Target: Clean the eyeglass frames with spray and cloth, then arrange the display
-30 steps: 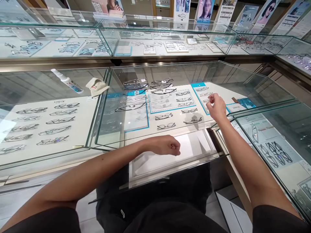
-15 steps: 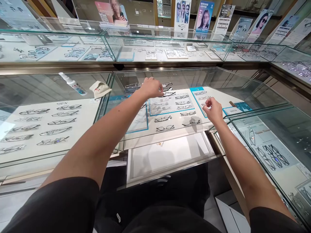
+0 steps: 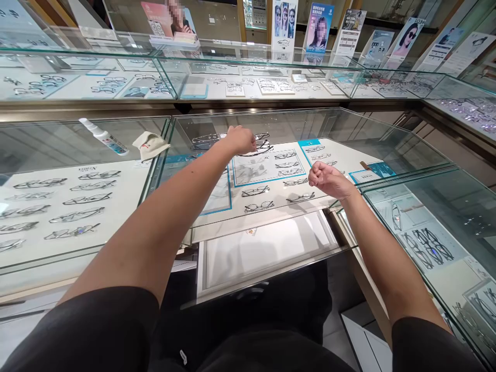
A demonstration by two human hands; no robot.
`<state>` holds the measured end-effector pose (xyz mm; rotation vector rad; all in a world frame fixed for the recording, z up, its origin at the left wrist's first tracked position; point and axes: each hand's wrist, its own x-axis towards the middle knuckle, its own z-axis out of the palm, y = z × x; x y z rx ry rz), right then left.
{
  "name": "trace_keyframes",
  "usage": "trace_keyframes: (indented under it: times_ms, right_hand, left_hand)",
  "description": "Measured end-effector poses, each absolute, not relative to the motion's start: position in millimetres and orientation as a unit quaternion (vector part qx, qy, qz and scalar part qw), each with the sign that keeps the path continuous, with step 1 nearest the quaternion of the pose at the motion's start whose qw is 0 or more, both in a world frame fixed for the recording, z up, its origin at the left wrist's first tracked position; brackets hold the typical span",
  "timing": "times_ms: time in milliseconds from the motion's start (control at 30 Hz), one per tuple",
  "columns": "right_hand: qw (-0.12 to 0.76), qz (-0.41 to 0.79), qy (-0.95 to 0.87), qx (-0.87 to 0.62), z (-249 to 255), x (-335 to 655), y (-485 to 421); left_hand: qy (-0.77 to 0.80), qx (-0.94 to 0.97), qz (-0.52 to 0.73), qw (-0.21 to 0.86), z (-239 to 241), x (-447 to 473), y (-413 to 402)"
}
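Observation:
My left hand (image 3: 242,140) is stretched over the middle glass display case, its fingers bent and closed at the near end of a pair of dark-rimmed eyeglasses (image 3: 265,149). Part of that pair is hidden behind the hand. Over the right part of the same case, my right hand (image 3: 328,179) is curled with the fingers folded in, and nothing shows in it. Under and between the hands, more eyeglasses (image 3: 256,191) lie in rows on the white base, some on a blue-edged display card (image 3: 251,184).
A white spray bottle (image 3: 104,137) and a crumpled cream cloth (image 3: 150,146) lie on the left glass top. An open white drawer (image 3: 267,258) juts out before my body. Glass edges of the right case (image 3: 434,181) run beside my right forearm. Upright advertising cards (image 3: 320,28) line the back.
My right hand has shifted left and its fingers have curled in further. My left hand stays at the dark-rimmed eyeglasses. The whole view has swung slightly to the right.

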<state>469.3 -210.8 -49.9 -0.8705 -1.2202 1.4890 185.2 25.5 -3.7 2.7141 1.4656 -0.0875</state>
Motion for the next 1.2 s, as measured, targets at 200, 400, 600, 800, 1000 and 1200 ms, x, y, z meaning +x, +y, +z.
trace_keyframes:
  times_ms: [200, 400, 600, 800, 1000, 1200]
  right_hand:
    - [0.448, 0.666, -0.512, -0.307, -50, 465, -216]
    - [0.400, 0.704, -0.522, -0.269, -50, 464, -219]
    - [0.360, 0.726, -0.535, -0.238, -48, 466, -222]
    - [0.349, 0.733, -0.529, -0.247, -48, 468, -225]
    - [0.331, 0.749, -0.512, -0.259, -48, 468, -226]
    - [0.325, 0.749, -0.506, -0.278, -45, 466, -227]
  left_hand:
    - [0.471, 0.881, -0.017, 0.030, -2, 181, 17]
    - [0.451, 0.892, 0.027, 0.032, 11, 164, -14]
    - [0.371, 0.918, 0.108, 0.088, 43, 147, -95]
    - [0.296, 0.919, 0.090, 0.244, 52, 115, -188]
    - [0.215, 0.885, 0.025, 0.412, -3, 89, -245]
    - [0.266, 0.899, -0.018, 0.347, -85, 93, -239]
